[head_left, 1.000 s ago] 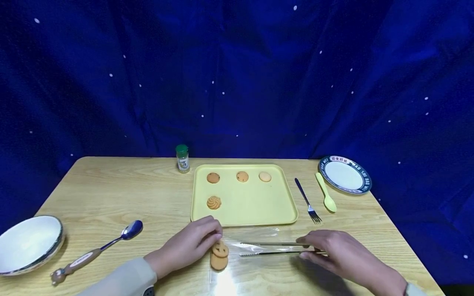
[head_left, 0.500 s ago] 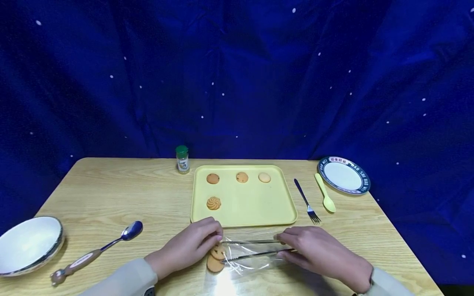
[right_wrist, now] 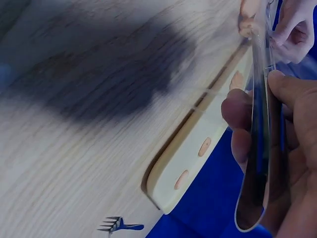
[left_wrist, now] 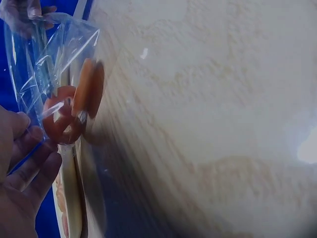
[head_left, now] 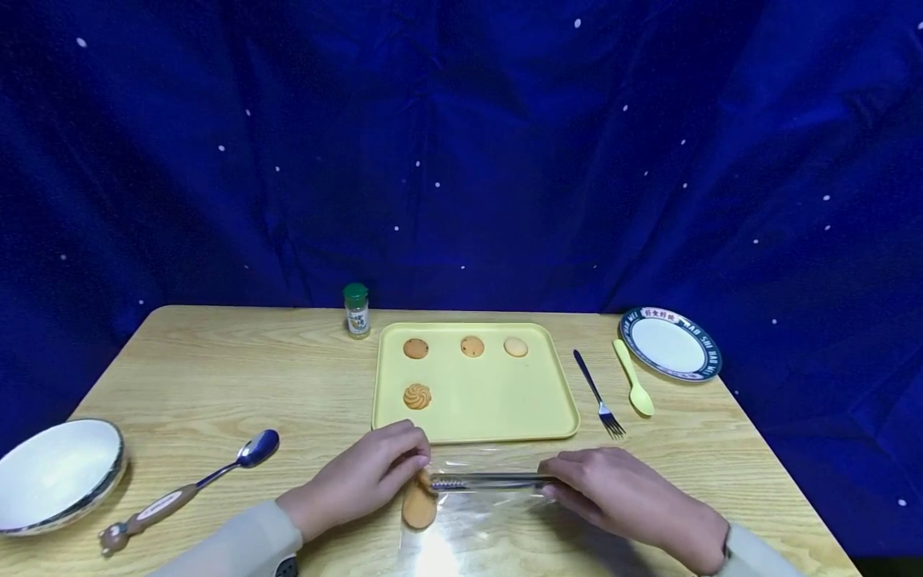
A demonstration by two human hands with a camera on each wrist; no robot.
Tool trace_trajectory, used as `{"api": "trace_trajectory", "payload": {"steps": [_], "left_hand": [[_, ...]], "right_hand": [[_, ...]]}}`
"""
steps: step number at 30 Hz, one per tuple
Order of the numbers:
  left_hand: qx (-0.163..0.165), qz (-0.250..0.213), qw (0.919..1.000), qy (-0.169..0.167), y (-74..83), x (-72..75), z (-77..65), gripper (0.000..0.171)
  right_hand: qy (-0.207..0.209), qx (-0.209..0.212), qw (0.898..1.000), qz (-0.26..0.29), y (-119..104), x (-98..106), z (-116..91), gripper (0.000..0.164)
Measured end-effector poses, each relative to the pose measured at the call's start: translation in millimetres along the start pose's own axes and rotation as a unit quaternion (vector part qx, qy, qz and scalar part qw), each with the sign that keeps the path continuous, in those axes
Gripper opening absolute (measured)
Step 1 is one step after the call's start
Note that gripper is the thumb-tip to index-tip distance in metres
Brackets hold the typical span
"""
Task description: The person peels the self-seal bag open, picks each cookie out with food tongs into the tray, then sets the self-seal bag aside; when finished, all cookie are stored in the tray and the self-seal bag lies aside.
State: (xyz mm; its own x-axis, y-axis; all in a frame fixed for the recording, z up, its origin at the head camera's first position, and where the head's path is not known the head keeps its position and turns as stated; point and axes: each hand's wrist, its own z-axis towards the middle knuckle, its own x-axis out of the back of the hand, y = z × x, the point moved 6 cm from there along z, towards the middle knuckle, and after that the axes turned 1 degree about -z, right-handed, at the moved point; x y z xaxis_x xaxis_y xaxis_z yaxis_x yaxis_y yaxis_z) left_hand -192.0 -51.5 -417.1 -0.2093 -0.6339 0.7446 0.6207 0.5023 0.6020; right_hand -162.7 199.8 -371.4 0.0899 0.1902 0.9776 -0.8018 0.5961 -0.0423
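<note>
My left hand pinches the edge of a clear plastic bag lying in front of the tray. Metal tongs are held in my right hand, with their arms squeezed close together and reaching into the bag. At their tips is a pretzel-shaped cookie, tilted up on edge and partly hidden by my left fingers in the head view. An oblong plain cookie lies beside it in the bag. The left wrist view shows the tongs through the plastic.
A yellow tray with several cookies sits just behind the bag. A fork, yellow spoon and plate are to the right. On the left are a bowl and a long-handled spoon. A seasoning jar stands at the back.
My right hand has moved left, pushing the tongs deeper into the bag. The tong arms have come together at the pretzel-shaped cookie, which has tipped up. My left hand stays almost still.
</note>
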Motion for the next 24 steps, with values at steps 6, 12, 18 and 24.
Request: {"api": "trace_trajectory", "payload": {"steps": [6, 12, 18, 24], "left_hand": [[0.002, 0.004, 1.0, -0.001, -0.9, 0.8, 0.3, 0.008], [0.0, -0.003, 1.0, -0.005, 0.5, -0.8, 1.9, 0.008], [0.0, 0.0, 1.0, -0.004, 0.0, -1.3, 1.8, 0.008], [0.003, 0.001, 1.0, -0.003, -0.7, -1.1, 1.6, 0.007]], "right_hand": [[-0.004, -0.019, 1.0, 0.002, 4.6, 0.2, -6.3, 0.014], [-0.008, -0.029, 1.0, 0.0, 3.9, -4.1, -4.4, 0.014], [0.004, -0.019, 1.0, 0.0, 2.9, -2.5, -4.2, 0.016], [0.005, -0.018, 0.999, 0.035, 9.3, 2.8, -16.6, 0.007]]}}
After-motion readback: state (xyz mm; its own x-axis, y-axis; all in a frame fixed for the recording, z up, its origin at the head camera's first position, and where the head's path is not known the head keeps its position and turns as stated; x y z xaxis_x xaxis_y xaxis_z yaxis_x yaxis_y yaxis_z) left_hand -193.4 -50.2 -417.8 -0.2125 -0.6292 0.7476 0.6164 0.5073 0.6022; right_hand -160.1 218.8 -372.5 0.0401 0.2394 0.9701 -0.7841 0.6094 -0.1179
